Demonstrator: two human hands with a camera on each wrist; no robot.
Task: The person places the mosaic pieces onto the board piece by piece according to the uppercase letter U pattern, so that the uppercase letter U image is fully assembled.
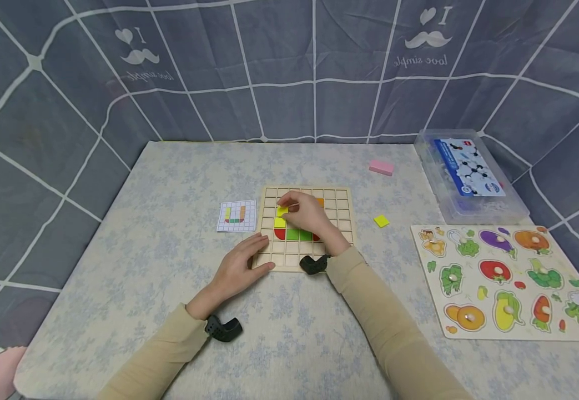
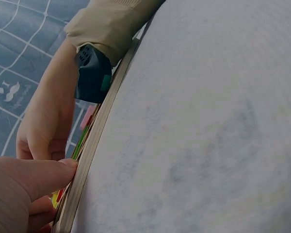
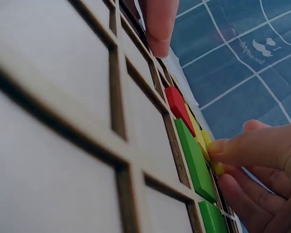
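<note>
A wooden grid board [image 1: 274, 260] lies mid-table. My right hand [image 1: 305, 214] is over its upper left part and pinches a yellow square tile [image 3: 217, 168] between thumb and fingers, close over the grid. Just below the fingertips another yellow tile [image 1: 280, 222] sits in a cell. Under it come a red rounded tile [image 1: 280, 234] and green tiles [image 1: 299, 234] in a row, with a second red tile partly hidden by my hand. An orange tile [image 1: 321, 202] shows beyond the hand. My left hand [image 1: 239, 266] rests at the board's left edge, fingers extended, thumb [image 2: 53, 174] against the rim.
Left of the board lies a pattern card [image 1: 236, 216] with a coloured U shape. To the right are a loose yellow tile [image 1: 381, 221], a pink block [image 1: 381, 168], a clear plastic box [image 1: 511, 214] and a vegetable puzzle board [image 1: 431, 300].
</note>
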